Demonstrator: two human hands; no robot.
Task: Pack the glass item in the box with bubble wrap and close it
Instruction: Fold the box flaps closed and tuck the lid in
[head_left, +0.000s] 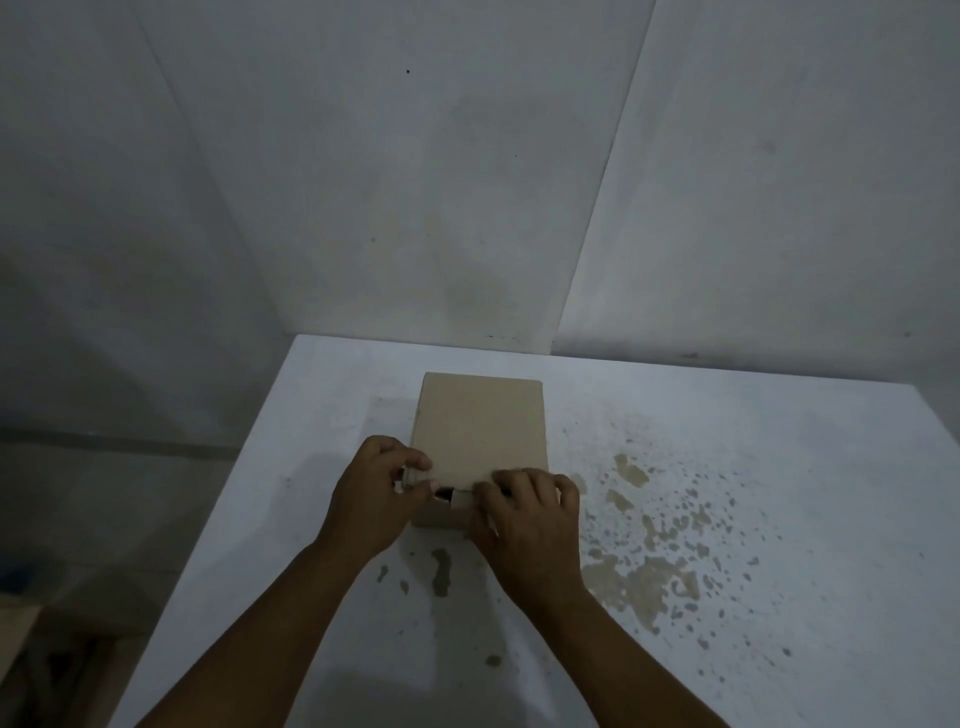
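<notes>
A plain brown cardboard box (480, 428) lies flat on the white table (779, 467), its lid folded down over the top. My left hand (371, 499) pinches the lid's near left corner. My right hand (527, 519) presses on the lid's near right edge and front flap. A small dark gap shows between the lid and the front wall, between my two hands. The glass item and the bubble wrap are not visible; the lid hides the box's inside.
Brown stains and splatter (649, 571) mark the table to the right of and in front of the box. Grey walls (363, 182) stand close behind the table. The table's left edge (208, 519) drops to a dim floor.
</notes>
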